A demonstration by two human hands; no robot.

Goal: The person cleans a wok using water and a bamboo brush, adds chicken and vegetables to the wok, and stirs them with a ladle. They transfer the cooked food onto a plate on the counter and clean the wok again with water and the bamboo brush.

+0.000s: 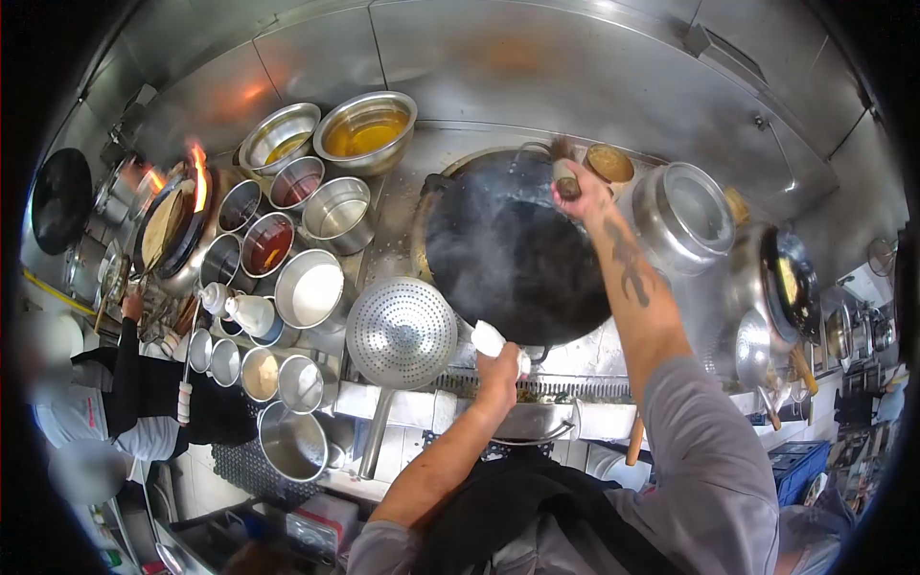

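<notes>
A large black wok (pixel 508 278) sits on the burner in front of me, with steam rising from it. My right hand (pixel 580 199) is closed around the handle of a brush (pixel 563 153) with dark bristles, over the wok's far right rim. At the near rim, my left hand (pixel 497 376) grips a folded white cloth (pixel 488 337). The hand partly covers the cloth and hides whether it touches the wok. Left of that hand lies a round perforated strainer (pixel 401 331), its handle pointing toward me.
Metal bowls of yellow liquid (pixel 366 134) stand at the back left, above several seasoning pots (pixel 267 243). A co-worker (pixel 125 393) is at the far left beside a flaming pan (pixel 168 230). A large metal pot (pixel 682 216) stands right of the wok.
</notes>
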